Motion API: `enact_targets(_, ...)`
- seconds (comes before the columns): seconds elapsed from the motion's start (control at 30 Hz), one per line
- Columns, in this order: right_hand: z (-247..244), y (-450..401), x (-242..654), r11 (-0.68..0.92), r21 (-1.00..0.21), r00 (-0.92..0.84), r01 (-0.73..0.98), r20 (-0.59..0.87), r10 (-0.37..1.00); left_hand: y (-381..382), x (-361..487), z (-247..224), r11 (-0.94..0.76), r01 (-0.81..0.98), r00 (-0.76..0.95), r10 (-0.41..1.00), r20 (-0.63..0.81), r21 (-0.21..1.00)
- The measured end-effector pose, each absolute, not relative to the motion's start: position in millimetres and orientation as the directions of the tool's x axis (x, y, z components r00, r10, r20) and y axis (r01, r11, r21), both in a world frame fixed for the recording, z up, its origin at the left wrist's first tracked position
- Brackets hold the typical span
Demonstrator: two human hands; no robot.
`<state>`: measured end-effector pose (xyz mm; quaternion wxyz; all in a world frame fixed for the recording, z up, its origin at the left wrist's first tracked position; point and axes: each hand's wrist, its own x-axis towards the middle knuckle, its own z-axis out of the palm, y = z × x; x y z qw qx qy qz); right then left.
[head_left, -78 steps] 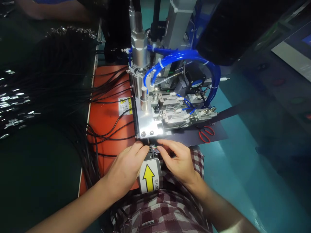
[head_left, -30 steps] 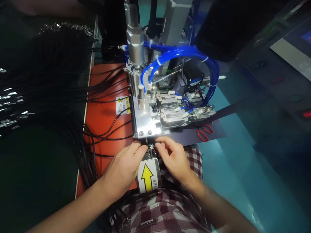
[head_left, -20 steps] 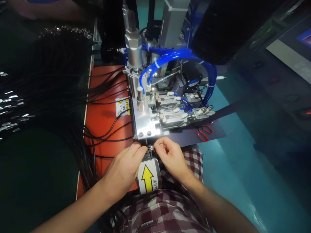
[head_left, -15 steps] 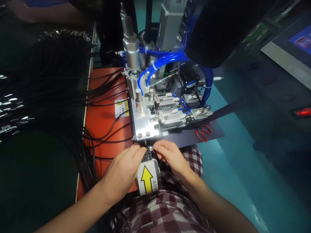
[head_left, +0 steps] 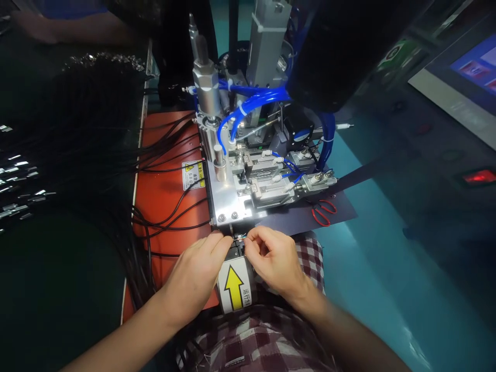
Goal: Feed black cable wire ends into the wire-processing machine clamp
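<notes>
Thin coloured wires (head_left: 241, 237) show between my two hands, just in front of the machine's metal plate (head_left: 228, 199). My left hand (head_left: 201, 263) is closed in a pinch at their left side; what lies between its fingertips is hidden. On the right side, my right hand (head_left: 273, 258) pinches the wire ends between thumb and forefinger, the fingers curled into a ring. Below the hands is a white label with a yellow arrow (head_left: 234, 287) on a rounded part. Black cables (head_left: 182, 225) run over the orange board (head_left: 168, 191) to the machine's left edge.
Red-handled scissors (head_left: 323, 212) lie on the dark plate right of the machine. Blue air tubes (head_left: 267, 95) arch over small cylinders. A big bundle of black cables (head_left: 77, 155) fills the left. A screen (head_left: 478, 64) stands at the upper right. Another person's arm (head_left: 77, 27) shows at the upper left.
My right hand has turned and its fingers have curled into a rounder pinch at the wires. My left hand has stayed almost in place. The view has shifted slightly.
</notes>
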<state>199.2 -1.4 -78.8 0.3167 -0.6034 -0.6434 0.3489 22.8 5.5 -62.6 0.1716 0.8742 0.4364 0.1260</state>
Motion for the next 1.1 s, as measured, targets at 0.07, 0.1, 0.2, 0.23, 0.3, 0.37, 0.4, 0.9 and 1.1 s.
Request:
enact_targets(0.07, -84.7, 3.0, 201.9, -0.069, -0.911, -0.077, 0.406, -0.109, 0.991, 5.3, 21.8, -64.7, -0.562, 0.724, 0.585, 0.807, 0.076, 0.399)
enact_targets(0.1, -88.5, 4.7, 203.1, -0.135, -0.945, -0.084, 0.299, -0.167, 0.982, 5.1, 21.3, -65.5, -0.564, 0.728, 0.583, 0.808, 0.079, 0.39)
enact_targets(0.2, -97.7, 7.9, 206.5, -0.31, -0.949, -0.143, 0.051, -0.314, 0.939, 4.6, 21.7, -64.8, -0.58, 0.735, 0.589, 0.803, 0.092, 0.352)
enact_targets(0.23, -99.2, 8.3, 207.5, -0.346, -0.938, -0.166, 0.019, -0.344, 0.924, 4.3, 22.7, -63.2, -0.591, 0.738, 0.593, 0.798, 0.104, 0.325)
enact_targets(0.3, -100.3, 8.2, 208.9, -0.376, -0.927, -0.194, -0.004, -0.368, 0.909, 3.0, 26.0, -58.2, -0.615, 0.756, 0.6, 0.788, 0.138, 0.226)
enact_targets(0.37, -100.4, 7.0, 208.8, -0.354, -0.935, -0.184, -0.003, -0.347, 0.919, 0.5, 30.0, -52.4, -0.629, 0.77, 0.611, 0.776, 0.156, 0.109)
enact_targets(0.4, -100.7, 6.4, 207.9, -0.338, -0.941, -0.17, 0.002, -0.333, 0.927, -1.2, 31.7, -49.9, -0.63, 0.773, 0.617, 0.773, 0.15, 0.067)
enact_targets(0.9, -109.5, 5.2, 189.4, -0.308, -0.943, -0.098, -0.129, -0.297, 0.95, -4.4, 35.0, -50.7, -0.587, 0.796, 0.586, 0.809, 0.056, 0.146)
enact_targets(1.1, -109.7, 6.7, 188.2, -0.372, -0.908, -0.138, -0.193, -0.35, 0.927, -2.0, 31.9, -53.2, -0.569, 0.787, 0.572, 0.818, 0.063, 0.238)
